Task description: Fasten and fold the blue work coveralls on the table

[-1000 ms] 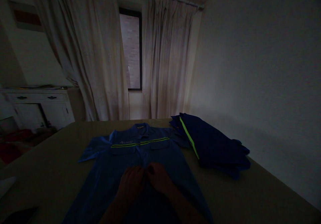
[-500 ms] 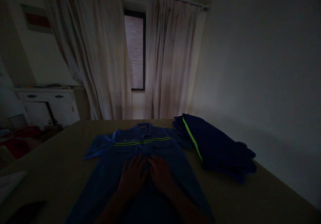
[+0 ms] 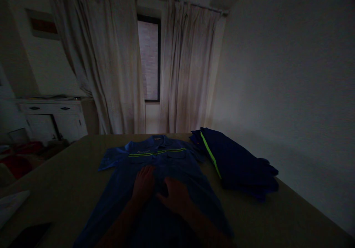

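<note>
A blue short-sleeved work shirt lies spread front side up, collar pointing away from me. Two yellow-green stripes cross its chest above the flap pockets, with lettering on the left side. My left hand rests flat on the shirt's front, just below the stripes, fingers stretched and close together. Beside it, my right hand is on or just over the cloth, its fingers bent and the thumb held apart, with a gap between them. No held thing shows in either hand. The dim light hides fine detail.
A pile of dark blue garments with a yellow-green stripe lies right of the shirt on the tan-covered surface. At the near left are a dark flat object and a white item. A white cabinet stands beyond, left.
My hands have drawn slightly apart. The left fingers have come closer together, while the right hand has shifted a little nearer me and its fingers have bent away from the thumb.
</note>
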`<state>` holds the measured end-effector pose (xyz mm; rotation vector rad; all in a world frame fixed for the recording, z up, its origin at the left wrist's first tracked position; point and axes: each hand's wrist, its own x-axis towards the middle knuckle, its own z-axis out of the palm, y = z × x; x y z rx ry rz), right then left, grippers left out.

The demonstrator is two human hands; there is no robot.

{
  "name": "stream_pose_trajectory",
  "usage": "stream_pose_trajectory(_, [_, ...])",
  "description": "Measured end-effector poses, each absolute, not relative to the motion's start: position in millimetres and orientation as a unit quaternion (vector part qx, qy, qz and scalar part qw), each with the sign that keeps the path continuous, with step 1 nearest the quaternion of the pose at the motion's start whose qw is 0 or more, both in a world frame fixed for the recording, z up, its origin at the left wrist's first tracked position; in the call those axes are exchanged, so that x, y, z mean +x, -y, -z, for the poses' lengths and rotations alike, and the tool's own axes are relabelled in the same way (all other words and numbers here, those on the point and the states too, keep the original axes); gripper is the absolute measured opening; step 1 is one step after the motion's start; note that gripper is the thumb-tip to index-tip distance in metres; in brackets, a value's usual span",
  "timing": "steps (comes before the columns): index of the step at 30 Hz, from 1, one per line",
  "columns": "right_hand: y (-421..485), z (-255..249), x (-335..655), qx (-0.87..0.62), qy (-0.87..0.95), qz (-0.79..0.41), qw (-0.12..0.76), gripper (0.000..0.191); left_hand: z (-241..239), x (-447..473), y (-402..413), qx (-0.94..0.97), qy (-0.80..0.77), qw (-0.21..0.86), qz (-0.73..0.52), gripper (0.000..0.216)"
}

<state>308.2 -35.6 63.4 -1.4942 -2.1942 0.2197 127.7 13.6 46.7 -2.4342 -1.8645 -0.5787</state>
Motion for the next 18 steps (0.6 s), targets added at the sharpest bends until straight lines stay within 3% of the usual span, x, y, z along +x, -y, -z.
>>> stream_pose_trajectory(7, [49.4,-60.7,320.1,-0.565,0.782,-0.145,0.219,0.018,-42.3,150.8,18.7,-0.783,0.601,-0.048,0.153,0.045])
stream_pose_trajectory(12, [43.9,-68.2,340.9,-0.599,0.742,-0.154,0.258,0.014,-45.5,154.9,57.0,-0.789,0.552,-0.119,0.241,0.03])
stream_pose_trajectory(18, [48.4,-74.5,344.7,-0.555,0.74,-0.264,0.273,0.021,-48.3,151.1,54.5,-0.831,0.472,-0.227,0.188,0.011])
